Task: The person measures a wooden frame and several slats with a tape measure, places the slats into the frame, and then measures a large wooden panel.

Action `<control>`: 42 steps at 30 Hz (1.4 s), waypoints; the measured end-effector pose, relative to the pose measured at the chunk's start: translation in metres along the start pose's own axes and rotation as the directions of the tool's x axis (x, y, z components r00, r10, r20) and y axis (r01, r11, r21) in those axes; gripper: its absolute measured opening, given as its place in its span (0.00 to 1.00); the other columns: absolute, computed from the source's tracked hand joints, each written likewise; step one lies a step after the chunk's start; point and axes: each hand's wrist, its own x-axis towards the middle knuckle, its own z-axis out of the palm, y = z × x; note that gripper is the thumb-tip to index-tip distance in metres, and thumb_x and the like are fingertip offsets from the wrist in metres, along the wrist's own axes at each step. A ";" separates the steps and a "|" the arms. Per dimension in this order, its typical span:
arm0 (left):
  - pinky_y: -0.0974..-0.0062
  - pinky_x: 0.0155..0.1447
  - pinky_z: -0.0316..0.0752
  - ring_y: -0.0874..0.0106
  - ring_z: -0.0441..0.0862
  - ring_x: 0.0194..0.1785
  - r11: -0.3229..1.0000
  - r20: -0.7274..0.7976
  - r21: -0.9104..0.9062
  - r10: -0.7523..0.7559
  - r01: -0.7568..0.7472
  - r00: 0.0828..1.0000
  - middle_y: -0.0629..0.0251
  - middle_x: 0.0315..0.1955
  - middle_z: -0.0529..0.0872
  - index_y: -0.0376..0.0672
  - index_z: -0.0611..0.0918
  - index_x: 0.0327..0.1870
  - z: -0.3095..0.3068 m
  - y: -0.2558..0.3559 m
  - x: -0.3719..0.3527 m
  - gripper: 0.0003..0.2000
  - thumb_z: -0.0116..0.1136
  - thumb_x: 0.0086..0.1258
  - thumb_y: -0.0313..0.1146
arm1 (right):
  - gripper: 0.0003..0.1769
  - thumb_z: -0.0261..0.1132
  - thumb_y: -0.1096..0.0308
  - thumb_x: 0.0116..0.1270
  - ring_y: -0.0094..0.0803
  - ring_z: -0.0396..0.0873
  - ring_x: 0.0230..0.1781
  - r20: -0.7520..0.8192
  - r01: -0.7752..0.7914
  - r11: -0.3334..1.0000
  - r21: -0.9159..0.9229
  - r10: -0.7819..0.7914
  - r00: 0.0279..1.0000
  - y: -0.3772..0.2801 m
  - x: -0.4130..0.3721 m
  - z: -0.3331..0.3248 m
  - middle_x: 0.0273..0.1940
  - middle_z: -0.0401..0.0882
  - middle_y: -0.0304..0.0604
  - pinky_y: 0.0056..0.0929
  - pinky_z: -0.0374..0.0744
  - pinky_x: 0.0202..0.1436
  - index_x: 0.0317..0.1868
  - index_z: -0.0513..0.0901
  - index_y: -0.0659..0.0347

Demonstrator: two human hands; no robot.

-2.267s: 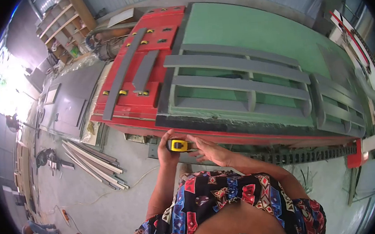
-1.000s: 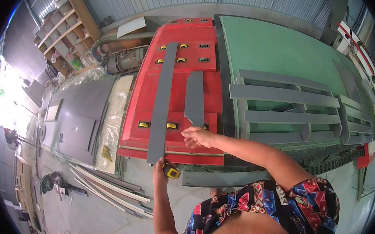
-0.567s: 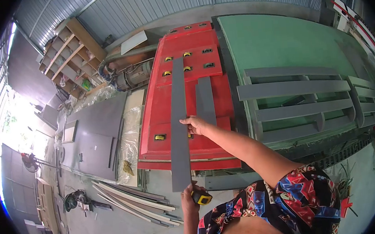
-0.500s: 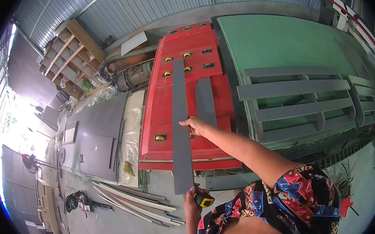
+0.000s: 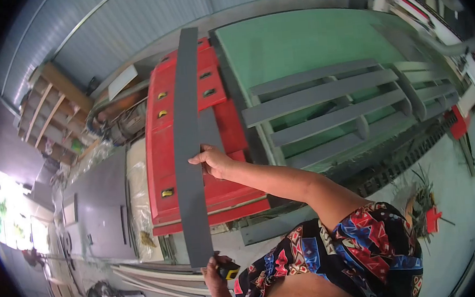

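Long grey strip (image 5: 186,124) held lengthwise above red table (image 5: 160,160), far end past table's back edge. Right hand (image 5: 213,161) closed on strip's right edge near mid-length. Left hand (image 5: 215,270) at strip's near end, curled around yellow tape measure (image 5: 229,271) (partly hidden). Shorter grey piece (image 5: 210,129) lies on table just beside strip.

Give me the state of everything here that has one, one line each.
long grey strip: held, right hand gripping its edge mid-length, near end at left hand.
tape measure: in left hand, no blade drawn out.
short grey strip: lying flat on red table.
grey slats: lying flat on green bed.
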 end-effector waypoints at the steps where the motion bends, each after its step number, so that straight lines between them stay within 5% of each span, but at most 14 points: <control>1: 0.67 0.35 0.76 0.64 0.79 0.27 1.000 0.003 0.006 0.014 -0.014 1.000 0.58 0.19 0.78 0.28 0.73 0.39 0.004 0.005 0.005 0.21 0.55 0.62 0.43 | 0.15 0.63 0.78 0.54 0.33 0.80 0.37 -0.020 0.024 1.000 -0.002 -0.024 1.000 -0.014 -0.011 -0.002 0.37 0.78 0.43 0.34 0.81 0.38 0.43 0.73 0.62; 4: 0.69 0.34 0.76 0.67 0.79 0.27 0.997 0.030 0.011 0.074 -0.074 0.997 0.60 0.19 0.78 0.36 0.75 0.34 0.006 0.000 0.033 0.16 0.56 0.63 0.44 | 0.16 0.63 0.77 0.55 0.32 0.80 0.37 -0.133 0.158 0.987 -0.014 -0.158 0.978 -0.059 -0.051 -0.023 0.38 0.78 0.42 0.35 0.81 0.40 0.45 0.72 0.61; 9: 0.72 0.31 0.76 0.71 0.79 0.26 0.987 0.098 0.025 0.155 -0.158 0.983 0.63 0.21 0.78 0.39 0.74 0.41 0.071 0.020 0.069 0.13 0.55 0.65 0.39 | 0.20 0.61 0.74 0.60 0.37 0.78 0.46 -0.228 0.248 0.968 0.040 -0.233 0.945 -0.107 -0.124 -0.079 0.47 0.75 0.45 0.42 0.78 0.48 0.52 0.66 0.61; 16: 0.74 0.30 0.76 0.73 0.77 0.24 0.993 0.285 -0.011 0.113 -0.115 0.952 0.65 0.23 0.78 0.40 0.74 0.43 0.152 0.010 0.122 0.10 0.54 0.67 0.35 | 0.17 0.60 0.71 0.63 0.41 0.79 0.44 -0.420 0.372 0.924 0.091 -0.302 0.855 -0.144 -0.194 -0.167 0.46 0.75 0.50 0.42 0.79 0.48 0.49 0.65 0.65; 18: 0.75 0.29 0.76 0.73 0.77 0.25 0.993 0.358 0.005 0.110 -0.120 0.927 0.66 0.24 0.77 0.40 0.74 0.43 0.174 0.000 0.133 0.09 0.53 0.67 0.33 | 0.16 0.61 0.71 0.61 0.40 0.80 0.38 -0.548 0.412 0.907 0.084 -0.303 0.780 -0.146 -0.198 -0.192 0.41 0.76 0.48 0.40 0.81 0.41 0.47 0.68 0.66; 21: 0.75 0.30 0.75 0.74 0.77 0.25 0.994 0.343 0.060 0.068 -0.094 0.937 0.66 0.24 0.77 0.40 0.73 0.44 0.205 -0.009 0.135 0.09 0.53 0.67 0.32 | 0.16 0.62 0.72 0.60 0.41 0.80 0.37 -0.595 0.443 0.891 0.100 -0.303 0.744 -0.165 -0.212 -0.211 0.40 0.76 0.50 0.39 0.81 0.39 0.45 0.67 0.66; 28: 0.78 0.30 0.76 0.76 0.77 0.24 0.986 0.341 0.048 0.132 -0.158 0.931 0.64 0.37 0.79 0.41 0.63 0.66 0.259 -0.011 0.137 0.27 0.53 0.64 0.25 | 0.16 0.63 0.72 0.60 0.41 0.80 0.36 -0.605 0.439 0.891 0.112 -0.289 0.742 -0.190 -0.213 -0.253 0.39 0.76 0.50 0.39 0.81 0.37 0.44 0.67 0.65; 42: 0.80 0.29 0.76 0.79 0.78 0.31 0.973 0.375 0.193 0.048 -0.129 0.926 0.66 0.42 0.80 0.37 0.69 0.60 0.267 -0.020 0.193 0.21 0.52 0.64 0.26 | 0.14 0.65 0.69 0.60 0.42 0.79 0.29 -0.614 0.317 0.946 0.071 -0.209 0.761 -0.206 -0.195 -0.291 0.34 0.73 0.49 0.39 0.81 0.29 0.40 0.71 0.67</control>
